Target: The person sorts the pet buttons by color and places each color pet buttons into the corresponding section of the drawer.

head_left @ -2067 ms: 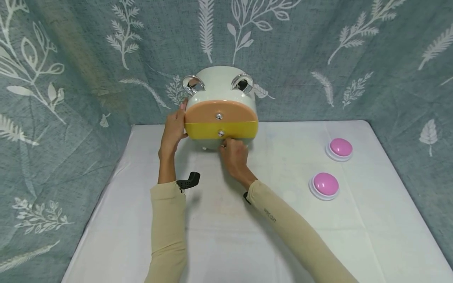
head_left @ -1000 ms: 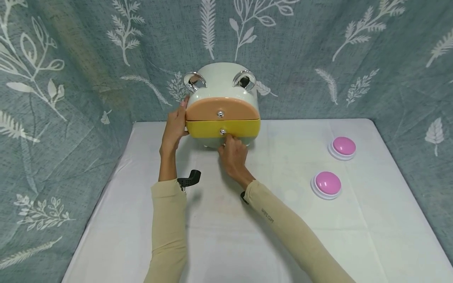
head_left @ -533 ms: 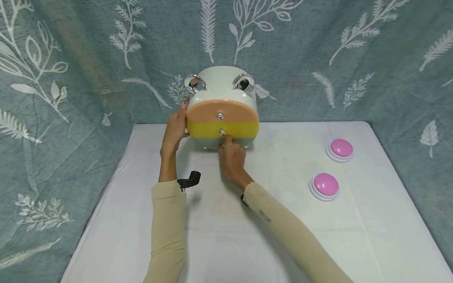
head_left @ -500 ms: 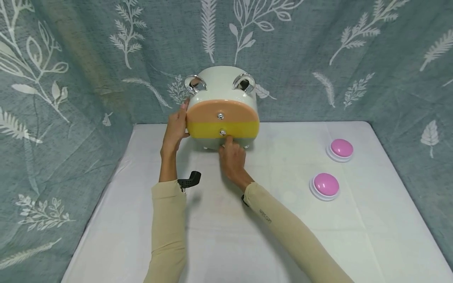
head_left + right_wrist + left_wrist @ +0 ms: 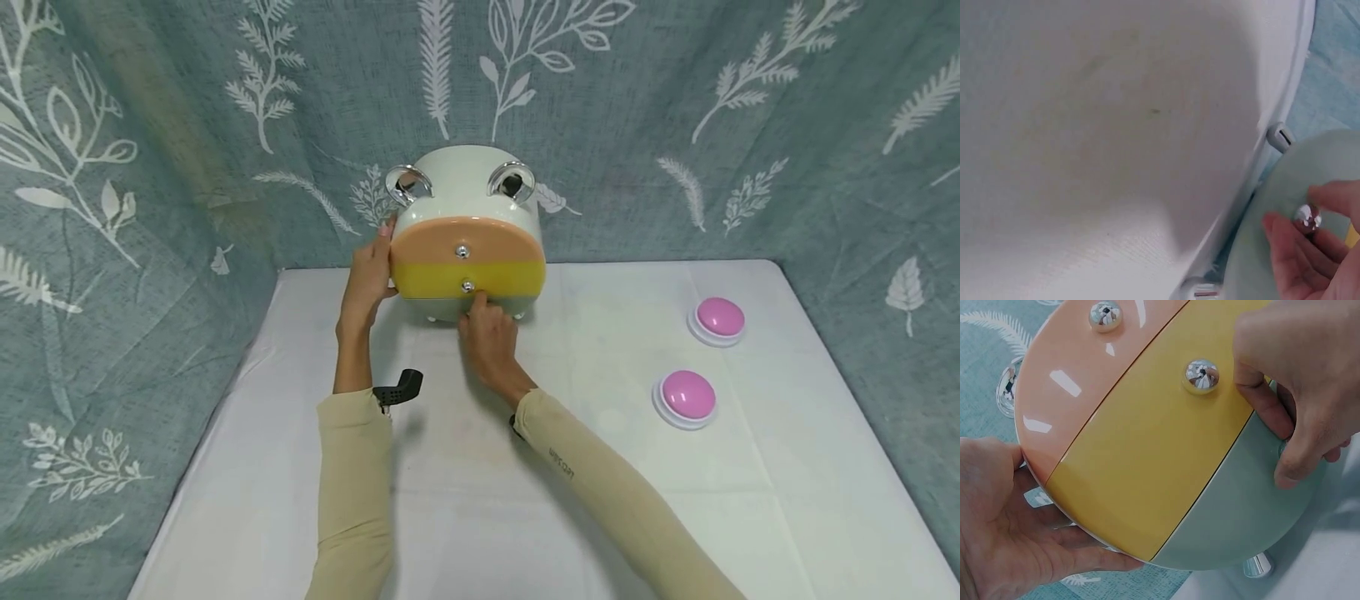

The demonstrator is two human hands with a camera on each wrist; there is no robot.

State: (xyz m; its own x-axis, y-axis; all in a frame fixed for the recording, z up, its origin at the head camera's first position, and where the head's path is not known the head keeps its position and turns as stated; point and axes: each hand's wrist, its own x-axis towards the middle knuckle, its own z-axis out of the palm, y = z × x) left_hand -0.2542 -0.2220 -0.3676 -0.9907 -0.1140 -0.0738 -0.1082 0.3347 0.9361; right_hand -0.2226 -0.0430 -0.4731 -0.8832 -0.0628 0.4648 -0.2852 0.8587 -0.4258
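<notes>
A frog-shaped drawer cabinet [image 5: 468, 187] with a pale green body and ring-like silver eyes stands at the back of the table. Its front has an orange drawer [image 5: 427, 240], a yellow drawer [image 5: 1141, 462] and a pale green bottom drawer [image 5: 1235, 506], with their faces flush. My left hand [image 5: 367, 271] rests against the cabinet's left side, its fingers reaching back along it. At the bottom drawer my right hand [image 5: 491, 337] has thumb and fingers around a round silver knob [image 5: 1307, 217]. Its index finger reaches up to the yellow drawer's lower edge.
Two pink push buttons on white bases, a far button [image 5: 721, 317] and a near button [image 5: 688, 395], sit on the right of the white-covered table [image 5: 465, 517]. Leaf-patterned curtain [image 5: 637, 108] hangs close behind the cabinet and along both sides. Small silver feet [image 5: 1258, 565] support the cabinet.
My right hand has shifted slightly down and left at the bottom drawer, and its index finger has straightened upward from a tighter curl. The left hand stays against the cabinet.
</notes>
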